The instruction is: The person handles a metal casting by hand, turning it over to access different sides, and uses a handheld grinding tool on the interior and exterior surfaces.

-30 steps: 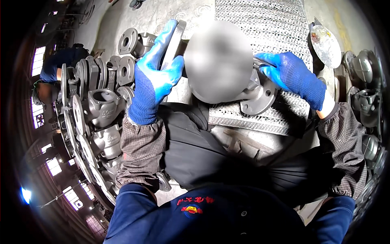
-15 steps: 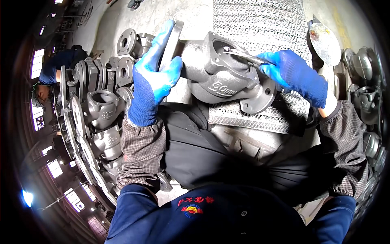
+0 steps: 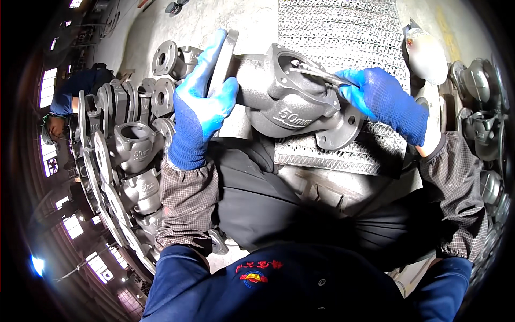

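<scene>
A grey cast-metal valve body (image 3: 279, 110) lies in front of me, its square-rimmed opening facing up and a round flange at each end. My left hand (image 3: 201, 110), in a blue glove, grips the left flange (image 3: 224, 61), with the thumb on one side and fingers along the other. In my blue-gloved right hand (image 3: 383, 102) is a thin metal rod-like tool (image 3: 319, 74). Its far end reaches into the opening, near the inner wall. The exact kind of tool is not clear, and its handle end is hidden in the glove.
Beneath the valve body is a perforated metal sheet (image 3: 338, 32). Several similar castings (image 3: 140, 145) are stacked at left, and more castings (image 3: 483, 134) stand at right. A pale rounded plate (image 3: 426, 56) rises beyond my right hand. Another person (image 3: 80, 91) bends over at far left.
The tool and my right hand have shifted slightly left, with the tool's tip still inside the opening. My left hand keeps its hold on the flange.
</scene>
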A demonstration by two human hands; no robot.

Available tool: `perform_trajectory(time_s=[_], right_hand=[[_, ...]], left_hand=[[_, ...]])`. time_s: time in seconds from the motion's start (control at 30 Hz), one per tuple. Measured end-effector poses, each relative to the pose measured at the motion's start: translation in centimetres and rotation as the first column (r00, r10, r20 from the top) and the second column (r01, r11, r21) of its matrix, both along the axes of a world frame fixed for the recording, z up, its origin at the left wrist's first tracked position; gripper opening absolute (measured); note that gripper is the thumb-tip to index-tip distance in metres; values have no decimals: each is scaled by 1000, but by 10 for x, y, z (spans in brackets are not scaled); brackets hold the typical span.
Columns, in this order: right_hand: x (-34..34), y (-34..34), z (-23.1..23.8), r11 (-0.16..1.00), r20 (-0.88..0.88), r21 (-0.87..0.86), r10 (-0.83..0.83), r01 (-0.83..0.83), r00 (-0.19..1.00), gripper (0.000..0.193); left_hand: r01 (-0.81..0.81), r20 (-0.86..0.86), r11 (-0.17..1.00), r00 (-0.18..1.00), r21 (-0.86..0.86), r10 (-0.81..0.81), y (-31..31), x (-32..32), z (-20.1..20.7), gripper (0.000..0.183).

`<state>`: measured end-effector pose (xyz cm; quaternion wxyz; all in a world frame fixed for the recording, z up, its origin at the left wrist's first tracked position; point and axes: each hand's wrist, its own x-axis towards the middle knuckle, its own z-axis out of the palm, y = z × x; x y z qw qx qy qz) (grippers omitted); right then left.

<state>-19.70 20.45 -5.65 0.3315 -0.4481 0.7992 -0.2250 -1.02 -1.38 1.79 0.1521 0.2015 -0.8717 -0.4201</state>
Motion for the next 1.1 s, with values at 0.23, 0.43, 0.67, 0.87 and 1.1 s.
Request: perform_trajectory(time_s=[0.23,0.43,0.67,0.87,1.1], right_hand=[[-17,-4,1,994,-30,16,108,-107,994,34],[-4,0,-14,995,-74,-102,-9,1,997,34],[-8,-3,0,999,-55,6,37,-36,998,30],[-10,-6,14,996,10,81,35,-36,999,31],[-6,-1,-2,1000,-105,-28,-9,6,994,32]], left_hand=[[-20,43,1000,999,21,19,0,-1,0,61],[29,13,991,1000,-129,-28,-3,1,-1,61],[-19,35,999,999,-46,20,-1,1,0,63],[-6,-2,1000,1000,-24,6,1,0,0,63],[-56,66,998,996,29,54,2,1,2,62]])
